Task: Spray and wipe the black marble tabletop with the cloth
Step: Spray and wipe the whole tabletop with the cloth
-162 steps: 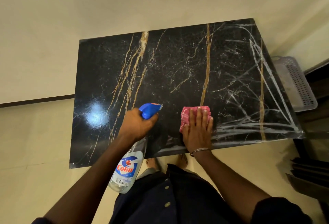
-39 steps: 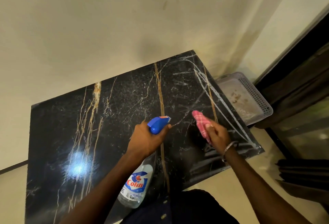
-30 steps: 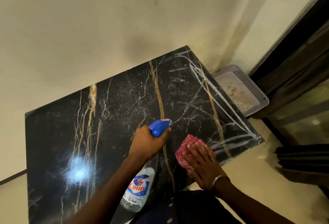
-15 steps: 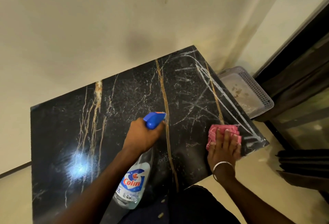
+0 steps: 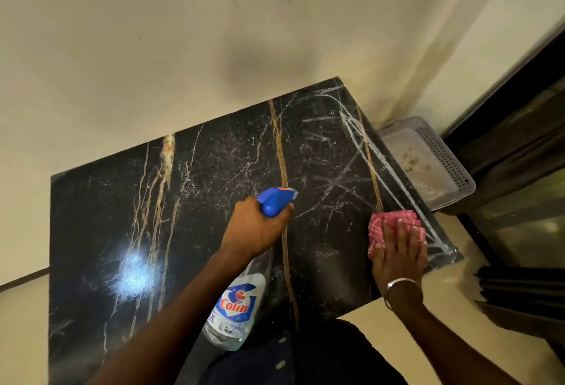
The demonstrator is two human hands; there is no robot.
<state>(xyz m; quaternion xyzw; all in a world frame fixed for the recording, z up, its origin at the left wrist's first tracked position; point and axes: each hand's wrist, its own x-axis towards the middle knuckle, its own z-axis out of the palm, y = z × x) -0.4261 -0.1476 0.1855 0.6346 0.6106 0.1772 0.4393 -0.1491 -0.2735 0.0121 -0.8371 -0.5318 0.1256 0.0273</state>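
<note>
Two hands are at work as I watch: my right hand [image 5: 397, 250] lies flat on the pink checked cloth [image 5: 389, 227], fingers [image 5: 400, 233] pressed together and spread over it, pinning it to the black marble worktop [image 5: 189, 219] at its near right corner. Half a second ago the cloth sat in much the same place; a second ago it was further left and nearer the edge, so the wiping stroke has travelled right and is now close to the corner. I judge the right end is nearly covered, while the left half, with its bright glare patch, looks untouched by the cloth. My left hand [image 5: 256, 228] is curled shut around the neck of the spray bottle [image 5: 237, 308], held above the middle of the worktop with its blue nozzle [image 5: 276, 202] pointing far and right, as before. I cannot tell whether the trigger is being squeezed; no mist shows. Whitish streaks at the right could be veins or spray residue. A perforated basket [image 5: 449, 164] stands beyond the right edge, partly hidden by the worktop.
</note>
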